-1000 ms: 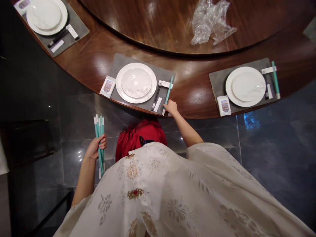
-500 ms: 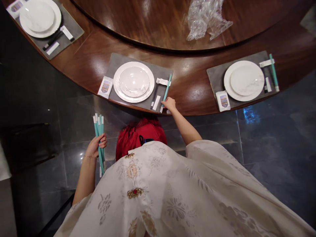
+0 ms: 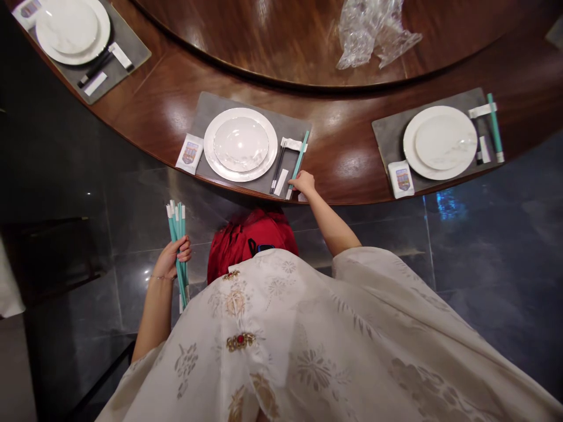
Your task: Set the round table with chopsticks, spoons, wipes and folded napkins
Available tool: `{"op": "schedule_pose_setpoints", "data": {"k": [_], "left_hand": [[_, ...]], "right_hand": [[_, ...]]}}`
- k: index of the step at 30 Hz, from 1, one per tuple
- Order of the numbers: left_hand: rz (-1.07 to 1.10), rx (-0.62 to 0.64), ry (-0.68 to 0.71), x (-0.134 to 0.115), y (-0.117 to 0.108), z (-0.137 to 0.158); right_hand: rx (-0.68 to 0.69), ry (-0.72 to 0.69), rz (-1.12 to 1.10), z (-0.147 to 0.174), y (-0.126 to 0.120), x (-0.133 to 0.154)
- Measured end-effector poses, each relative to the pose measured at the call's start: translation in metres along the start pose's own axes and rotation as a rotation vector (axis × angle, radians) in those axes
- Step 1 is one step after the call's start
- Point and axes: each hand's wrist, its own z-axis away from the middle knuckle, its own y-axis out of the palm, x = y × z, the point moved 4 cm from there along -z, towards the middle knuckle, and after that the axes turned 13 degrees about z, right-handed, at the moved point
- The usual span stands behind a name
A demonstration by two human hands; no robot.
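My left hand [image 3: 176, 257] is closed around a bundle of teal chopsticks [image 3: 176, 223] with white ends, held upright beside my body below the table edge. At the middle setting, my right hand [image 3: 303, 182] pinches the lower end of a teal pair of chopsticks [image 3: 299, 155]. Their upper part lies across a white chopstick rest [image 3: 294, 145] on the grey placemat [image 3: 211, 111]. Dark chopsticks [image 3: 277, 169] and a white paper packet [image 3: 280, 182] lie just left of them. Two stacked white plates [image 3: 240, 144] stand on the same placemat.
A wrapped white packet [image 3: 189, 153] lies left of the middle plates. The right setting has plates [image 3: 440, 142] and teal chopsticks [image 3: 495, 128]; the left one has plates [image 3: 73, 29] and dark chopsticks [image 3: 94, 67]. Crumpled clear plastic [image 3: 373, 32] lies on the turntable [image 3: 264, 47].
The view has shifted very slightly. My right hand still pinches the teal chopsticks at nearly the same spot, and my left hand keeps its bundle.
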Motion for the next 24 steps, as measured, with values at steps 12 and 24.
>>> {"op": "schedule_pose_setpoints", "data": {"k": [12, 24], "left_hand": [[0.025, 0.011, 0.007, -0.005, -0.003, -0.001], [0.048, 0.077, 0.009, -0.028, -0.019, -0.002]], "right_hand": [[-0.067, -0.096, 0.048, 0.026, 0.009, 0.045], [-0.081, -0.026, 0.013, 0.031, 0.011, 0.049]]}}
